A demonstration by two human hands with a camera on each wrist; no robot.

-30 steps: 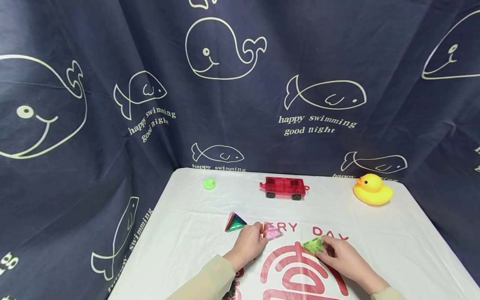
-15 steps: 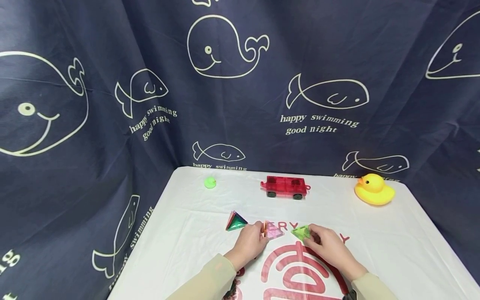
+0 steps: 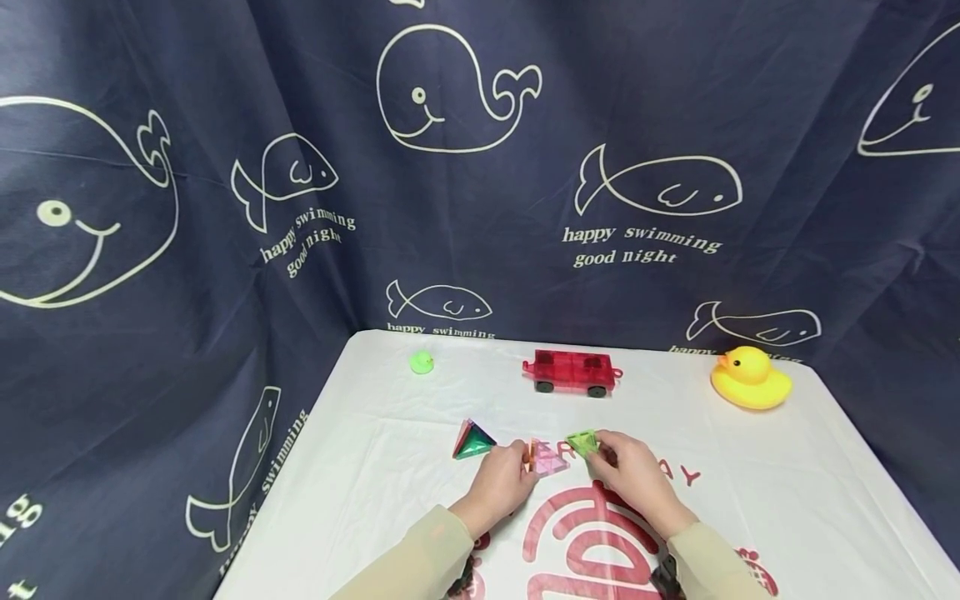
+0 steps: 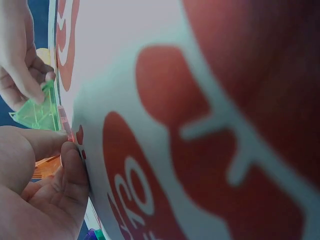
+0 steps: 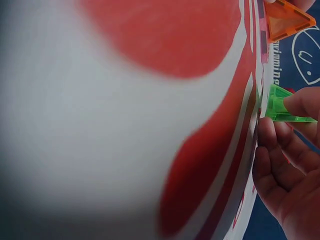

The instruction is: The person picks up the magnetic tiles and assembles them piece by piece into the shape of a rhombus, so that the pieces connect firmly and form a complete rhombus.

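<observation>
In the head view my left hand (image 3: 497, 483) pinches an orange triangular magnetic tile (image 5: 289, 21), which stands on edge. A translucent pink triangular tile (image 3: 549, 458) lies flat on the table against it. My right hand (image 3: 632, 475) holds a green triangular magnetic tile (image 3: 581, 442) between thumb and fingers, just right of the pink tile and apart from it. The left wrist view shows that green tile (image 4: 40, 114) tilted, close to the left fingertips. Left of my left hand, a small pyramid of tiles with a green face (image 3: 474, 442) stands on the table.
A red wheeled toy car base (image 3: 573, 372) stands toward the back of the white table (image 3: 375, 500). A small green duck (image 3: 422, 362) is at the back left, a larger yellow duck (image 3: 750, 380) at the back right. A dark whale-print curtain (image 3: 517, 250) hangs behind.
My right hand has carried the green tile left and farther back, close to the pink tile. My left hand stays in place with the orange tile.
</observation>
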